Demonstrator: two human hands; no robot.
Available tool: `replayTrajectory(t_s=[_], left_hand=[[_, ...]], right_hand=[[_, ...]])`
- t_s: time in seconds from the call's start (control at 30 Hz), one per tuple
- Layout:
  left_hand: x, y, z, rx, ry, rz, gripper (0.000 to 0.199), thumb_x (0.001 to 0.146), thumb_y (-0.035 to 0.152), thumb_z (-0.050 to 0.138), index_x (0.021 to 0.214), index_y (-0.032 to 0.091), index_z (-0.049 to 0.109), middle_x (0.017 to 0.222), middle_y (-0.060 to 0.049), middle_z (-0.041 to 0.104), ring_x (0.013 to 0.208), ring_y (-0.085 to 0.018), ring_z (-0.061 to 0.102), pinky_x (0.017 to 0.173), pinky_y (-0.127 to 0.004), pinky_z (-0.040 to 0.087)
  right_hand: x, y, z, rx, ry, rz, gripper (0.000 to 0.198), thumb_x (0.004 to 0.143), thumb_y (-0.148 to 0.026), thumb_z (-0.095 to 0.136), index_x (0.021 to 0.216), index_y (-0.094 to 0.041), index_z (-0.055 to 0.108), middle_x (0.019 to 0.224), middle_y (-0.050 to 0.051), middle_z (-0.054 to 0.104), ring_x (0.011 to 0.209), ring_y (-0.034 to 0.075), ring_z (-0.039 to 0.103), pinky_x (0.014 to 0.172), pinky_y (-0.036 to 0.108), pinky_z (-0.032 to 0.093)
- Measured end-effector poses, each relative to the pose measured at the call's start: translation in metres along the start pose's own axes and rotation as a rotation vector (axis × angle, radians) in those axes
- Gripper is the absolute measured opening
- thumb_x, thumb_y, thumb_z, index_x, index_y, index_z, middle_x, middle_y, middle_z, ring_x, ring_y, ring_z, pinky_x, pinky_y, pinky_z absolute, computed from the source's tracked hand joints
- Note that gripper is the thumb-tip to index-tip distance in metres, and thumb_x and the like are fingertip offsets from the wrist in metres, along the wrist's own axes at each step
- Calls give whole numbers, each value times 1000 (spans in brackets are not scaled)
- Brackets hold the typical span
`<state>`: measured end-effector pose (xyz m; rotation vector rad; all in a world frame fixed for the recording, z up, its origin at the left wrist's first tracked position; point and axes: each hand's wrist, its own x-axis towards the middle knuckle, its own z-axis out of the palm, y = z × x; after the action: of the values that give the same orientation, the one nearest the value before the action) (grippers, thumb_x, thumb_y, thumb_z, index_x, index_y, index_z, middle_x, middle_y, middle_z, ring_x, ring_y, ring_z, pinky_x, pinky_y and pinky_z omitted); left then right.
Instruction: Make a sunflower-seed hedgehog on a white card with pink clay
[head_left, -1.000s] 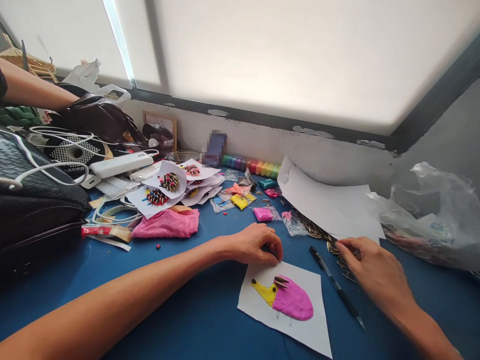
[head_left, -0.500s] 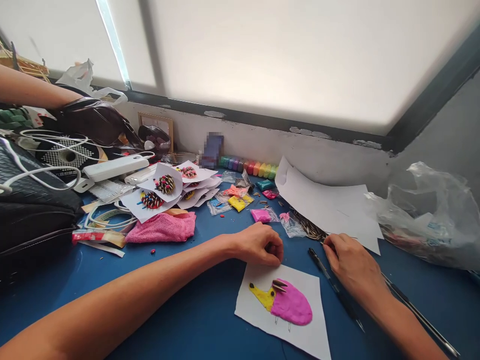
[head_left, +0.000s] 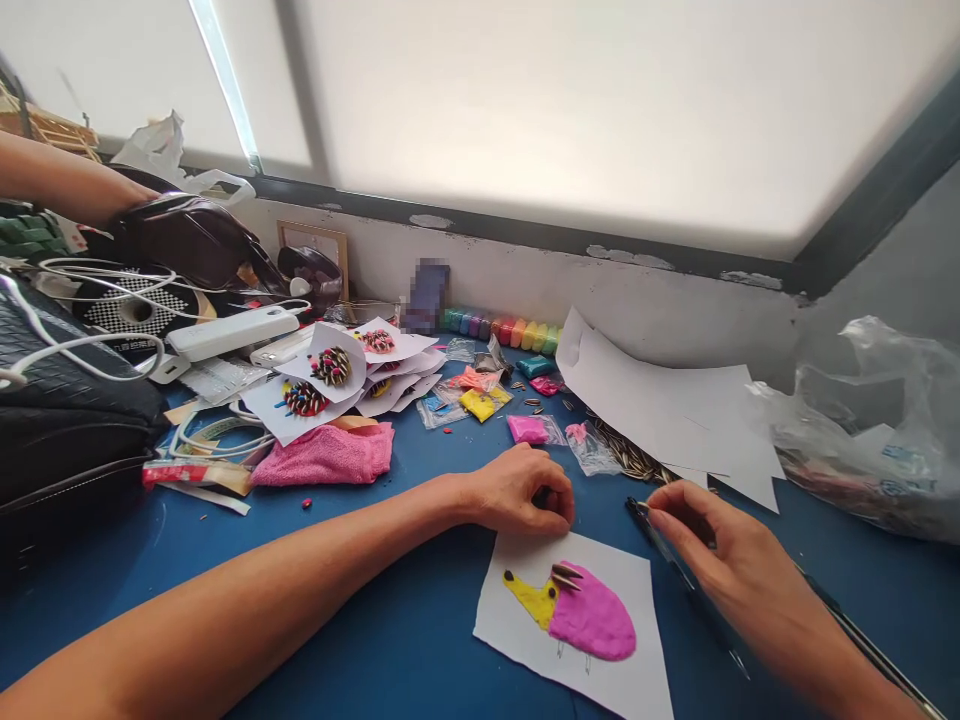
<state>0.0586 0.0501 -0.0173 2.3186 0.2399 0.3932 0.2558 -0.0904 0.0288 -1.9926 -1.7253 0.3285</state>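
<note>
A white paper sheet (head_left: 517, 655) lies in front of me, bearing a modelling-clay hedgehog (head_left: 594, 615) with a pink body and yellow snout. Several sunflower seeds (head_left: 565, 576) stick in the body behind the eye. My left hand (head_left: 525, 492) rests with curled fingers at the sheet's top edge; nothing shows in it. To the right, my right hand (head_left: 720, 535) is closed in a pinch on a small sunflower seed (head_left: 643, 506), mostly covered by the fingertips. It hovers over a black pen (head_left: 679, 572). Behind it is a seed pile (head_left: 626, 455), partly under white sheets (head_left: 667, 400).
Small clay packets, pink (head_left: 528, 429) and yellow (head_left: 484, 402), lie behind my left hand. Finished seed hedgehogs on paper (head_left: 334, 368) are stacked at left, near a pink cloth (head_left: 322, 455). A plastic bag (head_left: 885, 440) stands right. Another person's arm (head_left: 67, 180) reaches in at far left.
My right hand has come away from the seed pile toward me, with a seed between its fingertips. My left hand stays at the sheet's edge. The view has shifted slightly.
</note>
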Motion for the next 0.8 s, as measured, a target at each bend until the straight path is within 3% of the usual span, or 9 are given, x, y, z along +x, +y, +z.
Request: replayTrajectory(t_s=[0.13, 0.3, 0.5, 0.8], left_hand=[[0, -1, -2, -9, -20, 4, 3, 77, 17, 74, 75, 16, 72, 72, 2, 66, 71, -10, 57, 78, -22, 40], [0, -4, -5, -22, -63, 21, 10, 77, 24, 78, 79, 15, 73, 75, 2, 65, 73, -10, 58, 74, -21, 41], [0, -5, -6, -21, -73, 23, 12, 78, 25, 78, 81, 16, 72, 76, 2, 65, 76, -11, 58, 72, -21, 40], [0, -4, -7, -36, -81, 17, 10, 79, 24, 77, 80, 16, 71, 75, 2, 65, 74, -10, 59, 72, -20, 40]], right_hand=[[-11, -16, 7, 160, -130, 23, 29, 85, -50, 53, 82, -25, 68, 77, 1, 72, 70, 18, 65, 60, 25, 51], [-17, -20, 19, 129, -227, -60, 27, 88, -41, 49, 82, -26, 70, 77, 1, 69, 67, 16, 62, 58, 24, 48], [-19, -21, 29, 93, -188, -108, 23, 91, -37, 50, 82, -27, 69, 67, -2, 62, 56, 12, 54, 51, 22, 43], [-25, -25, 41, 153, -154, -136, 21, 92, -31, 51, 89, -28, 71, 81, -1, 69, 68, 13, 64, 61, 22, 48]])
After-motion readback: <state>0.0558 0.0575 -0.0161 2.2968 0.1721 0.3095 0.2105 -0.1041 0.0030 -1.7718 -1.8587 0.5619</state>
